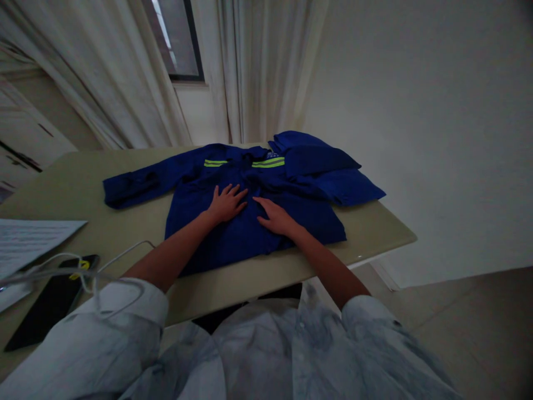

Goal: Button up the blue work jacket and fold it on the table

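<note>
A dark blue work jacket (233, 233) with yellow-green reflective stripes lies spread flat on a beige table (75, 189). Its left sleeve stretches out toward the table's left side. My left hand (227, 203) rests flat on the jacket's middle, fingers spread. My right hand (275, 216) lies flat beside it on the cloth, fingers stretched toward the left. The two hands almost touch. A stack of folded blue garments (320, 161) sits at the jacket's far right, partly over its right sleeve.
A black phone (50, 303) with a white cable (83, 272) lies at the table's near left, beside printed paper sheets (29, 239). Curtains and a window stand behind the table. The table's right edge drops to a tiled floor (478, 322).
</note>
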Action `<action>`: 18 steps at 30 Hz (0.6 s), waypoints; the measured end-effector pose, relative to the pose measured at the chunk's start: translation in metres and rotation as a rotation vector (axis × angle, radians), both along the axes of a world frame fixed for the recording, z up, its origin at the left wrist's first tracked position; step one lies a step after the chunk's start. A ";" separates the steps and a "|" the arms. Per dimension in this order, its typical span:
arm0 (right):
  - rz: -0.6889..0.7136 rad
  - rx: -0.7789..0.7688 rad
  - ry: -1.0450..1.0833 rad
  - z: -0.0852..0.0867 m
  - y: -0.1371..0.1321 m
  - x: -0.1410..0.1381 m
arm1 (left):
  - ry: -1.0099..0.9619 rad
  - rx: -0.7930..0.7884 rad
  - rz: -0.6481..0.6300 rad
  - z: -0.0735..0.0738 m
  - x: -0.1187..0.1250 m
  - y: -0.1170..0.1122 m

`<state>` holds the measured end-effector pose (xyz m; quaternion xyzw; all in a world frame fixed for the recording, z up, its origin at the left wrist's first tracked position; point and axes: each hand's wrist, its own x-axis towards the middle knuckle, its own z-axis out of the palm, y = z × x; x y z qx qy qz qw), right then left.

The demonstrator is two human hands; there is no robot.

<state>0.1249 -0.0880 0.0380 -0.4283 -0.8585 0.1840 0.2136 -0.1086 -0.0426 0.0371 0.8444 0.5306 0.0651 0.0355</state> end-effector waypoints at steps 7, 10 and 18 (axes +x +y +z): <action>-0.013 0.045 0.127 0.006 -0.107 0.038 | -0.236 0.037 -0.374 0.006 0.017 -0.121; -0.117 0.040 0.175 -0.009 -0.128 0.045 | -0.239 0.035 -0.420 -0.009 0.019 -0.145; -0.070 0.092 0.196 -0.024 -0.121 0.041 | -0.149 0.178 -0.422 -0.019 0.021 -0.142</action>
